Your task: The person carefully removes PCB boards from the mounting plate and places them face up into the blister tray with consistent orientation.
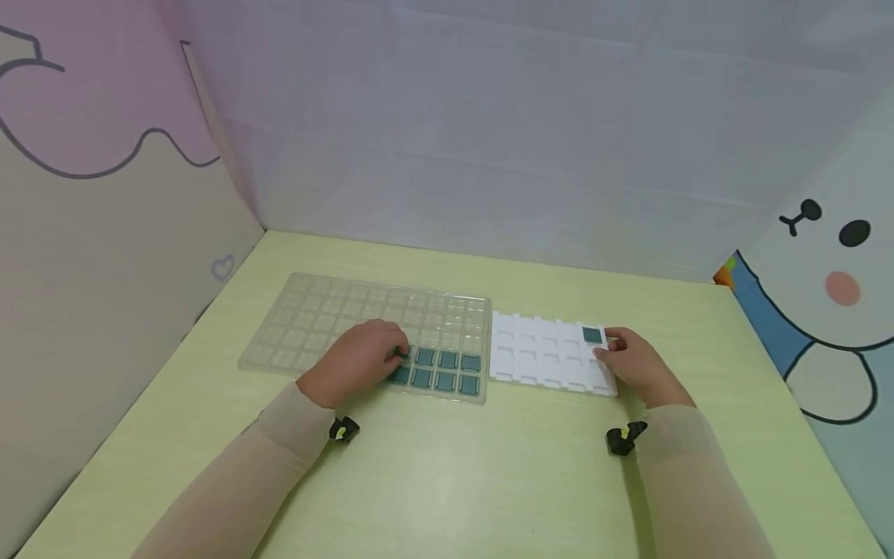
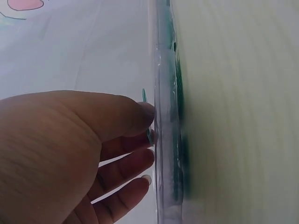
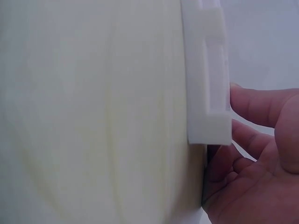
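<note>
My left hand [image 1: 359, 357] is over the front of a clear plastic tray [image 1: 335, 289]. Thumb and fingertips pinch a thin green chip [image 2: 144, 95], seen edge-on just above the tray in the left wrist view. Beside that hand, several green square chips [image 1: 448, 359] sit in two rows of pockets at the tray's front right. My right hand [image 1: 634, 363] grips the right end of a white tray [image 1: 545, 349], thumb on its top and fingers at its side. One green chip [image 1: 592, 335] lies in the white tray's far right pocket.
Both trays lie side by side on a pale yellow table [image 1: 447, 473], the white one to the right. A pale cloth wall [image 1: 475, 155] rises behind them, and printed cloth panels stand at left and right. Each wrist wears a small black camera.
</note>
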Available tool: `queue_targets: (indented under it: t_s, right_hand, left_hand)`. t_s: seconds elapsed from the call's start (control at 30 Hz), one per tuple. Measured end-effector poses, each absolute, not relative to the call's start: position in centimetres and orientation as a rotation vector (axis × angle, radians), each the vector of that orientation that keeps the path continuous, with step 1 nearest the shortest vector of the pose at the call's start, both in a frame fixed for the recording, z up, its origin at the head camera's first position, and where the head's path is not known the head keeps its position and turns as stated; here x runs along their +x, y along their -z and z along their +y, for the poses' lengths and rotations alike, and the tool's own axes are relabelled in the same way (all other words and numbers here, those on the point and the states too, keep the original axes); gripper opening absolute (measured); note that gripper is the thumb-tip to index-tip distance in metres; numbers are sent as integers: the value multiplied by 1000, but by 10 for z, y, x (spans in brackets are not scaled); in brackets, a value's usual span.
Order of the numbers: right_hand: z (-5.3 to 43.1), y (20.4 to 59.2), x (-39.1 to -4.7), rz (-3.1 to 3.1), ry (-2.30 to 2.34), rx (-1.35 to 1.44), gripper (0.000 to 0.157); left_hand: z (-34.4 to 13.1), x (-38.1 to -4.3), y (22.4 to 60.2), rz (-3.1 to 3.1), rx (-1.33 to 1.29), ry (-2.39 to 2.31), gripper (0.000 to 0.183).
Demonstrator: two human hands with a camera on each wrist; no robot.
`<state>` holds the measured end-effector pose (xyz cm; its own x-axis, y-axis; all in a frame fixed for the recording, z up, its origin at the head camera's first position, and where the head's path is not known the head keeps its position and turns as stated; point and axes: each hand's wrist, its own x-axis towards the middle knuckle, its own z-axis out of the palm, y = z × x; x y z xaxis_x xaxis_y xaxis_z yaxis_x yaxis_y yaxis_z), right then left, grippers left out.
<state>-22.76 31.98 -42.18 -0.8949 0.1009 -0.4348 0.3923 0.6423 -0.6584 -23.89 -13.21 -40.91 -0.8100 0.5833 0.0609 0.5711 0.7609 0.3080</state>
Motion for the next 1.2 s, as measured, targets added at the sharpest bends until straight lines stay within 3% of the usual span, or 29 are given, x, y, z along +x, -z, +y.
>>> queue_targets:
  t_s: [1.2]
  right_hand:
    - [320,422,-227,2516,1113,402,65]
  left_hand:
    - [-131,-242,416,2905,967,-517,4]
